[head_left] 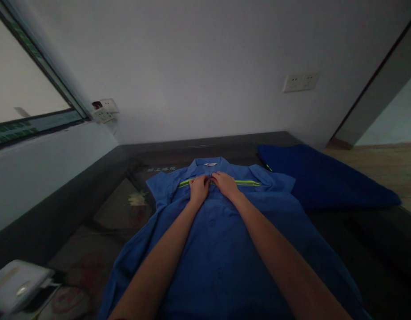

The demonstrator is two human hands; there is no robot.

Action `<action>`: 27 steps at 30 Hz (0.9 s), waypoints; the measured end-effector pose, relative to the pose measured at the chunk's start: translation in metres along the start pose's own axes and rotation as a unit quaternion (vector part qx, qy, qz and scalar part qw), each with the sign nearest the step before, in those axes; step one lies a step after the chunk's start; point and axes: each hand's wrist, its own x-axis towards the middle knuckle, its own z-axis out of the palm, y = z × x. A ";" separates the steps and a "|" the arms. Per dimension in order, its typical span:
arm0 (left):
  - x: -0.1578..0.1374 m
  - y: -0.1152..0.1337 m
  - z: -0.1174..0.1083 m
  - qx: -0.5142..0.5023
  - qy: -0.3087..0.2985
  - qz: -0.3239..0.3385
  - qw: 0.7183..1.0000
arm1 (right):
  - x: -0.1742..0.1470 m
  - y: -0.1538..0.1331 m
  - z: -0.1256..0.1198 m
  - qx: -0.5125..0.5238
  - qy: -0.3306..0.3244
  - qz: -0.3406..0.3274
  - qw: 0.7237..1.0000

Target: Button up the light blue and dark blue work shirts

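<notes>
A blue work shirt with yellow-green stripes across the chest lies spread front side up on a dark table, its collar toward the wall. My left hand and my right hand meet at the front opening just below the collar. The fingers of both hands are bent and pinched on the edges of the opening at stripe height. Any button between the fingertips is hidden. Further down the front, small buttons show along the placket.
A folded dark blue cloth lies right of the shirt. At the lower left sits a white device with a cable. Wall sockets are on the wall behind, and a power adapter is plugged in at left.
</notes>
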 end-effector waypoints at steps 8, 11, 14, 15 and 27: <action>-0.001 0.004 -0.007 0.042 -0.005 0.007 0.999 | -0.001 0.000 -0.001 0.002 0.007 0.011 1.000; 0.002 0.007 -0.014 0.054 -0.003 0.010 0.998 | 0.000 0.001 -0.002 -0.002 0.016 0.027 1.000; 0.004 0.010 -0.020 0.067 -0.005 0.016 0.998 | 0.000 0.001 -0.003 -0.004 0.021 0.040 0.999; 0.004 0.011 -0.022 0.070 -0.007 0.019 0.997 | 0.000 0.001 -0.003 -0.004 0.021 0.041 0.999; 0.000 0.007 -0.009 0.051 -0.010 0.004 0.999 | 0.000 -0.002 0.000 0.012 0.010 0.018 1.000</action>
